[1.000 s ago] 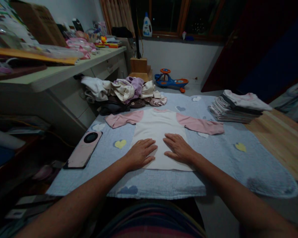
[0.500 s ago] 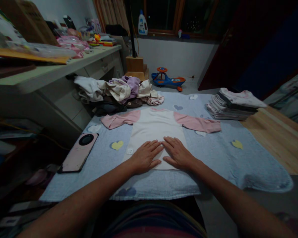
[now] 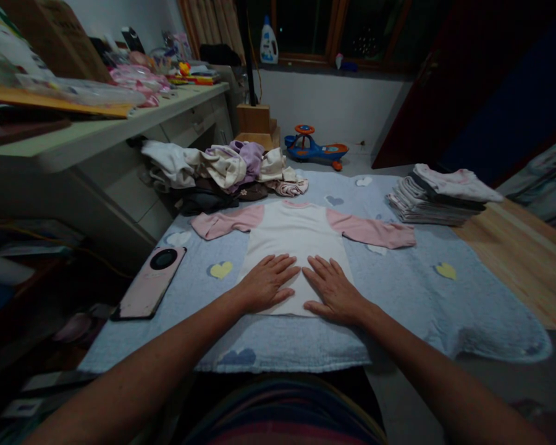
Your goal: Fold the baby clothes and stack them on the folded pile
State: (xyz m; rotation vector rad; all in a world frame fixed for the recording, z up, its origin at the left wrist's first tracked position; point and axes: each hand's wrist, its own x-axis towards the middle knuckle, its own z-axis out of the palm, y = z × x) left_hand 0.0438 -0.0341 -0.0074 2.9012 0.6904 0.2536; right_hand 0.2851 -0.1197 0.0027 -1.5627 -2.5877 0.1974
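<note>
A small white shirt with pink sleeves (image 3: 296, 232) lies spread flat on a light blue towel (image 3: 398, 290) with heart shapes. My left hand (image 3: 265, 282) rests palm down on the shirt's lower left part, fingers stretched out. My right hand (image 3: 334, 289) lies flat beside it on the lower right part, fingers also spread. Neither hand holds anything. Both sleeves lie stretched out sideways.
A heap of unfolded clothes (image 3: 222, 170) sits at the towel's far left. A stack of folded clothes (image 3: 438, 194) stands at the far right. A pink phone (image 3: 151, 281) lies on the towel's left edge. A cluttered desk (image 3: 97, 130) runs along the left; a toy car (image 3: 315, 145) is on the floor.
Both hands slid a little over the shirt's lower part, staying flat and side by side. The camera view shifted slightly.
</note>
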